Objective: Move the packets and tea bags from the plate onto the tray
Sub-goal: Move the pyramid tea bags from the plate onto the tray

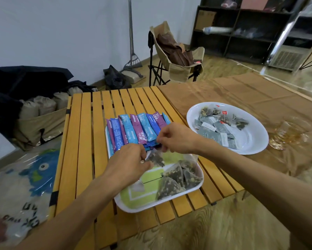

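Note:
A white tray [123, 204] with a green print lies on the slatted wooden table [83, 141]. A row of blue and purple stick packets [135, 129] fills its far end. Several pyramid tea bags [176, 179] lie at its near right. Both hands meet over the middle of the tray. My left hand [128, 161] pinches one tea bag [156, 157] just above the tray. My right hand [176, 138] pinches the same bag's top edge or string, beside the packets. A white plate [256, 139] to the right holds grey packets [216, 134] and tea bags [239, 121].
A glass cup [286, 136] stands right of the plate on a brown cloth [241, 91]. A folding chair [178, 58] is behind the table. Bags in a box [41, 114] sit on the floor at left. A plastic bag with a blue print [34, 170] lies near left.

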Demonstrator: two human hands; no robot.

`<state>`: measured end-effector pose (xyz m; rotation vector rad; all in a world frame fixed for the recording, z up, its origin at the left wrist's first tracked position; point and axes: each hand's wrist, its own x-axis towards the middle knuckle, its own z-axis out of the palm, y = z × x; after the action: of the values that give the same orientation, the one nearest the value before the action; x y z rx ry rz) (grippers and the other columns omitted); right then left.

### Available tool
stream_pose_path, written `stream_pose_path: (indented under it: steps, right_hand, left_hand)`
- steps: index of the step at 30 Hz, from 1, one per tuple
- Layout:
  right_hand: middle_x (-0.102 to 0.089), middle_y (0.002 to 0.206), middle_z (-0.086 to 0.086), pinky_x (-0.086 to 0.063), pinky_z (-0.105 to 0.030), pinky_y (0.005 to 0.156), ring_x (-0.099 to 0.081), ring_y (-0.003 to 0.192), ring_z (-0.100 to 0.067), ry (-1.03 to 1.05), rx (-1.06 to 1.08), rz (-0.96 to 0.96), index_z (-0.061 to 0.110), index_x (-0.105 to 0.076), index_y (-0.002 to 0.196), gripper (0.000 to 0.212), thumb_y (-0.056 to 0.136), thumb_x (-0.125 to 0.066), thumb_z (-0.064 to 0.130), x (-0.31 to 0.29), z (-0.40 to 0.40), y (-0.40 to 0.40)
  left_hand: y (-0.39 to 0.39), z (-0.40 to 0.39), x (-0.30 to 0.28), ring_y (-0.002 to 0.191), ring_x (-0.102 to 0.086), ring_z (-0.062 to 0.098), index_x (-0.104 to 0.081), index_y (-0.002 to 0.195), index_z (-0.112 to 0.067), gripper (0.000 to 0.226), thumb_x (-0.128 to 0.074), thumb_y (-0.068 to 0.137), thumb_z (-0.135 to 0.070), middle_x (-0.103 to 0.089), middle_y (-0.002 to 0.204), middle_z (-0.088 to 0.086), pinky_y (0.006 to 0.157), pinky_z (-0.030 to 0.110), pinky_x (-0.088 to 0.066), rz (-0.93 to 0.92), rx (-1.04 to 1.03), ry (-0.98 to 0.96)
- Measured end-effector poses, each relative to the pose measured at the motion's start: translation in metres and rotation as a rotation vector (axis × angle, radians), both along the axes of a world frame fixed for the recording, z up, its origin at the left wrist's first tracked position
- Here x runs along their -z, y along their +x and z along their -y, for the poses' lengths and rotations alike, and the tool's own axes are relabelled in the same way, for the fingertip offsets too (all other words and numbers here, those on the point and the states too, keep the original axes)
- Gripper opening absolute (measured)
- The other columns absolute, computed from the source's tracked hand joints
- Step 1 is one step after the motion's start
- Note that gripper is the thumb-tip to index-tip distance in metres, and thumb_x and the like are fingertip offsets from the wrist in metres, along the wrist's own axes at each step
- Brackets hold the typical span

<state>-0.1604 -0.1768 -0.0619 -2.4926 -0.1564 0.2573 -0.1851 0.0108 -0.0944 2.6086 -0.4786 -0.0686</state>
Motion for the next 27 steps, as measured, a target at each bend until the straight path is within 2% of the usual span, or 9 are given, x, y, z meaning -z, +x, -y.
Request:
stream_pose_path:
  steps: [2, 5, 9, 15, 18, 25, 27]
  right_hand:
    - [-0.066, 0.080, 0.012, -0.046, -0.021, 0.071, -0.063, 0.080, -0.008, -0.117, -0.084, -0.003, 0.019, -0.074, 0.099, 0.015, 0.089, -0.063, 0.017, -0.0006, 0.0062, -0.0050]
    - [-0.066, 0.095, 0.008, -0.048, -0.017, 0.069, -0.063, 0.093, -0.012, -0.190, -0.163, -0.050, 0.019, -0.073, 0.108, 0.022, 0.087, -0.072, 0.025, 0.0040, 0.0070, -0.0103]
    - [-0.073, 0.091, 0.002, -0.057, -0.029, 0.072, -0.067, 0.091, -0.015, -0.203, -0.145, -0.045, 0.017, -0.077, 0.093, 0.017, 0.085, -0.075, 0.032, 0.0076, 0.0042, -0.0065]
    - [-0.074, 0.091, 0.001, -0.056, -0.027, 0.072, -0.066, 0.094, -0.015, -0.236, -0.223, -0.122, 0.016, -0.078, 0.088, 0.011, 0.086, -0.067, 0.019, 0.0036, 0.0055, -0.0082]
    - [-0.073, 0.092, 0.003, -0.053, -0.023, 0.070, -0.065, 0.094, -0.014, -0.241, -0.244, -0.154, 0.018, -0.076, 0.089, 0.009, 0.084, -0.075, 0.025, 0.0025, 0.0049, -0.0096]
    - [-0.074, 0.086, 0.000, -0.059, -0.034, 0.078, -0.067, 0.092, -0.016, -0.210, -0.216, -0.069, 0.015, -0.076, 0.084, 0.012, 0.088, -0.065, 0.015, 0.0019, 0.0041, -0.0095]
    - [-0.074, 0.087, 0.000, -0.059, -0.032, 0.078, -0.067, 0.093, -0.015, -0.213, -0.227, -0.068, 0.014, -0.076, 0.085, 0.011, 0.088, -0.065, 0.013, -0.0002, 0.0050, -0.0105]
  left_hand:
    - [0.0003, 0.0016, 0.0019, 0.064, -0.053, 0.011, -0.059, 0.076, -0.028, 0.020, -0.074, 0.081, -0.040, -0.053, 0.067, -0.009, 0.060, 0.035, -0.049, 0.008, 0.002, -0.018]
    - [-0.0002, 0.0036, 0.0047, 0.065, -0.058, 0.010, -0.060, 0.071, -0.027, 0.020, -0.073, 0.084, -0.035, -0.057, 0.064, -0.010, 0.065, 0.039, -0.054, 0.009, -0.010, -0.030]
    - [-0.0017, 0.0051, 0.0083, 0.064, -0.060, 0.010, -0.062, 0.071, -0.028, 0.018, -0.066, 0.088, -0.027, -0.061, 0.062, -0.010, 0.063, 0.041, -0.055, 0.029, -0.024, -0.021]
    - [-0.0026, 0.0033, 0.0091, 0.060, -0.058, 0.010, -0.063, 0.070, -0.026, 0.021, -0.066, 0.090, -0.033, -0.060, 0.058, -0.009, 0.059, 0.036, -0.053, 0.028, -0.029, -0.026]
    - [-0.0052, 0.0046, 0.0074, 0.063, -0.057, 0.008, -0.063, 0.072, -0.026, 0.022, -0.065, 0.090, -0.039, -0.060, 0.063, -0.009, 0.057, 0.033, -0.050, 0.015, -0.013, -0.011]
    - [-0.0086, 0.0028, 0.0067, 0.066, -0.058, 0.007, -0.064, 0.069, -0.024, 0.026, -0.067, 0.089, -0.041, -0.061, 0.065, -0.008, 0.059, 0.034, -0.051, 0.024, 0.000, 0.028]
    - [-0.0086, 0.0019, 0.0063, 0.065, -0.058, 0.006, -0.063, 0.068, -0.024, 0.027, -0.068, 0.088, -0.040, -0.061, 0.063, -0.009, 0.058, 0.032, -0.050, 0.028, 0.007, 0.037]
